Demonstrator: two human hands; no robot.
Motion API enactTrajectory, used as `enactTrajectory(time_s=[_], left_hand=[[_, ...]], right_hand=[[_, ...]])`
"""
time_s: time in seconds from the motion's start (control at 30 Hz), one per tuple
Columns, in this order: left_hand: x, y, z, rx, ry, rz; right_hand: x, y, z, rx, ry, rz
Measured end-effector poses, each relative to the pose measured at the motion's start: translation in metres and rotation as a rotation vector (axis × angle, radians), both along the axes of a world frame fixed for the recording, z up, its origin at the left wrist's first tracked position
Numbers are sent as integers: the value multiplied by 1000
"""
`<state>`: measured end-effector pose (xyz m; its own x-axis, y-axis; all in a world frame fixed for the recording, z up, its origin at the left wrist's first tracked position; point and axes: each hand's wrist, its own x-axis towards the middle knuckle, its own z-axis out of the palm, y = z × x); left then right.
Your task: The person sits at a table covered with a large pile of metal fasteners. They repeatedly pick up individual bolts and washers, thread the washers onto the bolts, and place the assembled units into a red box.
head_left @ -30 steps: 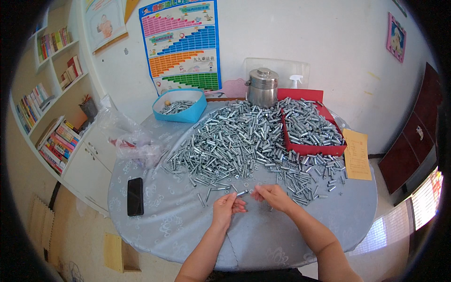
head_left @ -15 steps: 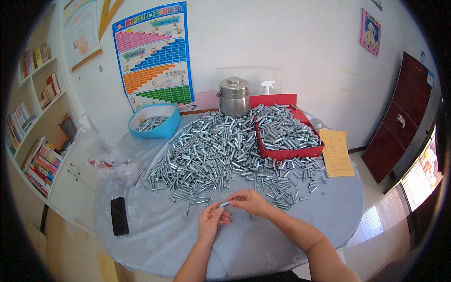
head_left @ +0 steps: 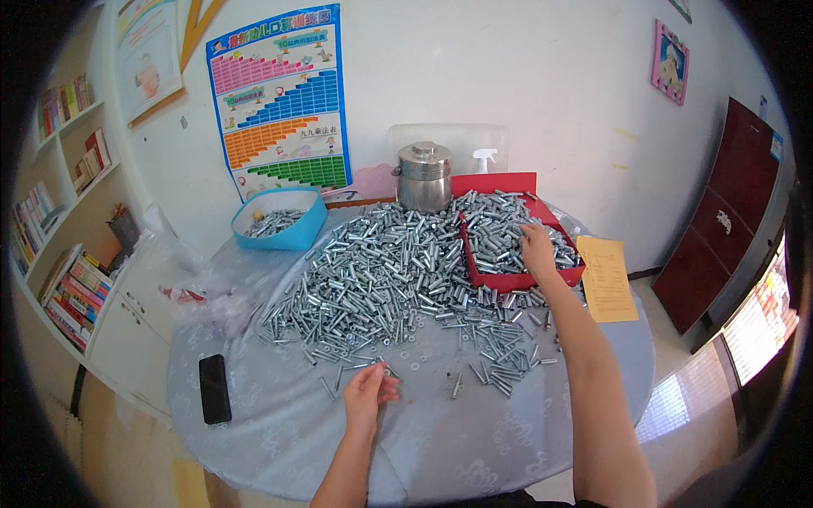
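A large heap of loose silvery metal bolts and sleeves (head_left: 351, 284) spreads over the table, with small nuts or washers (head_left: 415, 366) along its near edge. My right hand (head_left: 538, 248) reaches into the red box (head_left: 508, 278), its fingers closed together on top of the metal sleeves (head_left: 495, 229) inside. Whatever those fingers hold is too small to make out. Just before the heap, my left hand (head_left: 366, 391) hovers with thumb and forefinger pinched and the other fingers curled. A tiny shiny piece shows at its fingertips, too small to name. One bolt (head_left: 457, 386) lies apart to its right.
A blue bin (head_left: 315, 222) with more metal parts stands back left. Behind the heap are a steel canister (head_left: 423, 178) and a white spray bottle (head_left: 483, 159). A black phone (head_left: 215, 389) and plastic bags (head_left: 203, 292) lie left; a yellow paper (head_left: 606, 279) lies right.
My hands have parted. The right has moved from the small metal bolt or sleeve both were holding, up and right into the red box; the left has shifted slightly left.
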<state>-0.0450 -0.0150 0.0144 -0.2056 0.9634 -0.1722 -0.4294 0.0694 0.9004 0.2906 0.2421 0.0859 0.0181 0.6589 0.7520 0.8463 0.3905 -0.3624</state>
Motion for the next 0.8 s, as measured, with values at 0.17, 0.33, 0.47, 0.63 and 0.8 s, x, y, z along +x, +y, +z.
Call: enactTrajectory(time_s=[0.17,0.33,0.47,0.63,0.8], left_hand=[[1,-1,2,-9,3,18],[4,0,-4,39,123,2],[7,-2,-2,46,156,-8],[4,0,-5,57,162,-25],[3,-2,-4,62,167,-21]], right_hand=[[2,-9,0,55,-189,-41],[-28,-64,5,-74,-95,184],[-55,-100,-25,-390,-213,488],[-63,-94,-67,-334,-306,416],[-71,-100,-57,-457,-265,368]])
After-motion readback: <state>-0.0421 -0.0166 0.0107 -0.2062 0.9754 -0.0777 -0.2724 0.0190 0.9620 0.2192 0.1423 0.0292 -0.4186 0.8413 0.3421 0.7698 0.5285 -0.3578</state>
